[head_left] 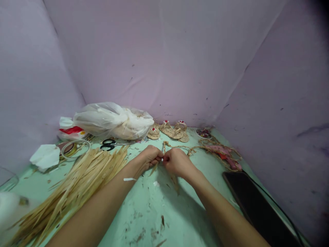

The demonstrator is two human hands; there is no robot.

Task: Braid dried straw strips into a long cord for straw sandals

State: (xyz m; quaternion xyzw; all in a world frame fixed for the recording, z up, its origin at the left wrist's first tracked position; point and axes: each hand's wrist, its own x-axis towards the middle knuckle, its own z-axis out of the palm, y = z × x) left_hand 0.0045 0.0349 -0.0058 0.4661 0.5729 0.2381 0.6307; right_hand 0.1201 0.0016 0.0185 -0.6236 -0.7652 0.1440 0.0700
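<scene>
My left hand (151,157) and my right hand (178,162) meet over the middle of the green table. Both are closed, fingertips pinched close together on the end of a twisted straw cord. From there the straw cord (180,146) rises a little, bends, and runs right toward a tangled heap. Loose strip ends hang below both hands. What lies exactly between the fingertips is hidden. Left of my left forearm is a large bundle of dry, pale leaf strips (74,185).
Black-handled scissors (108,144) lie beyond the bundle, near a knotted white plastic bag (113,120). Several woven straw pieces with red beads (171,131) stand by the back wall. At right are a pink cloth item (222,152) and a dark flat device (259,206) with a cable.
</scene>
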